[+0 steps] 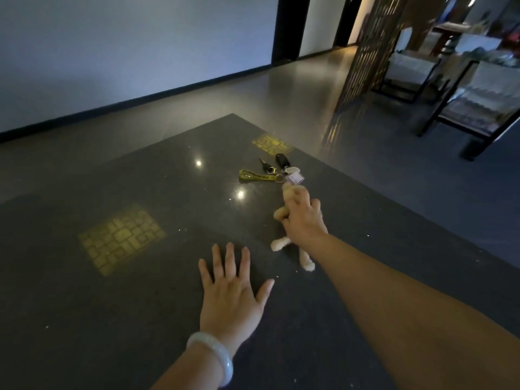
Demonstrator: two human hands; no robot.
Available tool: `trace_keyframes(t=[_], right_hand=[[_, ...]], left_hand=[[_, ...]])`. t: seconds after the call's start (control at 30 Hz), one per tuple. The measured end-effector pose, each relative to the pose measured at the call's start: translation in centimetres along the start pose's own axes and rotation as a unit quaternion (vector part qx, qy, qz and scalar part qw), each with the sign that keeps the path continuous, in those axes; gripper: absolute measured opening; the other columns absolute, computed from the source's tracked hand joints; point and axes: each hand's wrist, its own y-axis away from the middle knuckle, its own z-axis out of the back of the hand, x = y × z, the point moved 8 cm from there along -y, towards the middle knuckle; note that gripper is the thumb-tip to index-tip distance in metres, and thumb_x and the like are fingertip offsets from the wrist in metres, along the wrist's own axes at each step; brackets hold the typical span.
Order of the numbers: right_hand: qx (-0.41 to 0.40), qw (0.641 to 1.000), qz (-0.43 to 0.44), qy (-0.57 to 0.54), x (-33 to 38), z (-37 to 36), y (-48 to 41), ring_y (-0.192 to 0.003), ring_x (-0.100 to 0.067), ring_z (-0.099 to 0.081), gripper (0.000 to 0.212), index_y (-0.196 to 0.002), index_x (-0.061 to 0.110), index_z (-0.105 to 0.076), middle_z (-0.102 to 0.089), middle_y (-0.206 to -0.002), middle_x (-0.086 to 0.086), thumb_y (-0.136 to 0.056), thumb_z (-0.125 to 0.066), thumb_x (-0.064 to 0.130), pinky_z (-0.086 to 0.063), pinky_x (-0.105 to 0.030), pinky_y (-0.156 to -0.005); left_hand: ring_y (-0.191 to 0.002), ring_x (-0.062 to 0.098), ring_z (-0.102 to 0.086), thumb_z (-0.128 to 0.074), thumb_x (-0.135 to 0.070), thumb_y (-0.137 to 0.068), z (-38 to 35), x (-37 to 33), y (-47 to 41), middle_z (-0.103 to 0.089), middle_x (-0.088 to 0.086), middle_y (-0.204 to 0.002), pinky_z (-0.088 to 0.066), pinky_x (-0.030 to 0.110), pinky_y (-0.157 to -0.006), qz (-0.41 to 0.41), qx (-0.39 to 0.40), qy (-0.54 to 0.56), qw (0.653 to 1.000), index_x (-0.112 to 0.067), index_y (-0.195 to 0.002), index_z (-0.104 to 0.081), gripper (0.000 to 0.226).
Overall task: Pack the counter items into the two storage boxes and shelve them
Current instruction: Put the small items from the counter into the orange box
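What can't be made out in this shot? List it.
Head view only.
- plush toy: middle hidden under the gripping right hand.
- yellow strap: lettering too small to read.
- keyring tag: blurred.
- storage boxes and shelf: outside the frame.

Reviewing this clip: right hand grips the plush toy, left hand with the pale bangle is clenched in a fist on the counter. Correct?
No. The head view shows the left hand lying flat, fingers spread, on the counter, not clenched. The right hand does grip the plush toy.
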Motion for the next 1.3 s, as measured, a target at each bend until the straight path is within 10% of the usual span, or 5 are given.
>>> trace_keyframes(t=[0.33, 0.63, 0.73, 0.9, 1.3], right_hand=[[-0.008, 0.993, 0.059, -0.097, -7.2, 2.3, 20.7, -0.111, -0.003, -0.025, 0.069, -0.143, 0.046, -0.034, -0.014, -0.140, 0.026, -0.086, -0.058, 0.013, -0.038, -0.026, -0.103], [0.075, 0.970, 0.006, -0.233, -11.9, 4.3, 35.4, -0.125, 0.008, -0.024, 0.031, -0.100, 0.064, -0.053, -0.033, -0.127, 0.042, -0.082, -0.069, 0.045, -0.033, -0.035, -0.108], [-0.023, 0.966, -0.056, -0.253, -13.4, 6.9, 36.8, -0.129, 0.002, -0.032, 0.034, -0.111, 0.064, -0.050, -0.041, -0.125, 0.040, -0.085, -0.064, 0.048, -0.035, -0.039, -0.108], [0.088, 0.963, -0.203, -0.156, -14.6, 4.2, 38.4, -0.132, -0.020, -0.028, 0.060, -0.139, 0.046, -0.034, -0.031, -0.142, 0.011, -0.086, -0.061, 0.053, -0.031, -0.043, -0.109], [0.019, 0.932, -0.267, -0.245, -18.2, 5.1, 45.2, -0.109, -0.012, -0.049, 0.028, -0.108, 0.037, -0.057, -0.049, -0.109, 0.011, -0.084, -0.070, 0.033, -0.048, -0.033, -0.093]], left_hand=[[-0.148, 0.034, 0.008, -0.016, -0.065, -0.094, 0.6, -1.0, 2.0, 0.003, 0.011, -0.162, 0.000, 0.054, -0.119, -0.023, 0.031, 0.039, 0.998, -0.018, -0.155, -0.005, 0.077], [-0.148, 0.023, -0.002, -0.053, -0.039, -0.095, 2.0, -12.2, 11.1, -0.007, 0.004, -0.158, -0.014, 0.041, -0.120, -0.287, 0.000, 0.129, 0.949, -0.018, -0.151, -0.020, 0.069], [-0.149, 0.023, 0.006, -0.052, -0.035, -0.095, 1.6, -15.3, 11.7, 0.003, -0.002, -0.161, -0.008, 0.044, -0.120, -0.324, 0.053, 0.112, 0.938, -0.024, -0.154, -0.010, 0.073], [-0.148, 0.026, 0.012, -0.044, -0.009, -0.095, 0.2, -18.0, 11.8, 0.004, -0.006, -0.162, -0.004, 0.050, -0.119, -0.344, 0.135, 0.050, 0.928, -0.036, -0.152, -0.014, 0.070], [-0.107, 0.016, -0.044, -0.052, -0.022, -0.097, 2.0, -21.4, 17.2, -0.049, -0.004, -0.109, -0.039, 0.026, -0.084, -0.381, 0.049, 0.171, 0.907, -0.023, -0.102, -0.048, 0.006]])
